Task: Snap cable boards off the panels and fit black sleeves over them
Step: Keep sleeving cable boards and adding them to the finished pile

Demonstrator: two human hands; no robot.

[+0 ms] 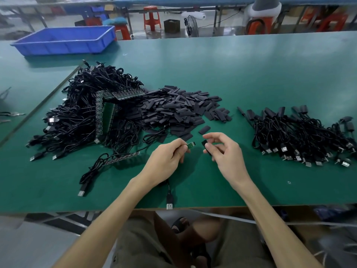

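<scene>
1. Table (251,74): a green work surface that carries all the stock.
2. Heap of cables (77,117): lies left of centre, with green panels (108,113) propped against it. Boards remain to be snapped off.
3. Pile of sleeves (179,111): loose black pieces at the centre, touching the heap.
4. Finished cables (301,136): lie to the right, apart from the pile, their ends already sleeved.
5. Left hand (166,159): the fingers are curled and pinch one board (191,145) at its cable end. The green tip points toward the other hand. Its cable appears to run under the wrist to a plug (169,206) at the near edge.
6. Right hand (224,151): thumb and forefinger pinch a single sleeve (205,144), and the other fingers are loosely curled. The sleeve is near the board tip but not touching it.
7. Assessment: this board is off its panel, so the fitting step is in hand but not yet begun. The next move calls for lining the sleeve's mouth up with the tip and sliding it on. Whether the mouth is open and faces the board cannot be told at this size.
</scene>
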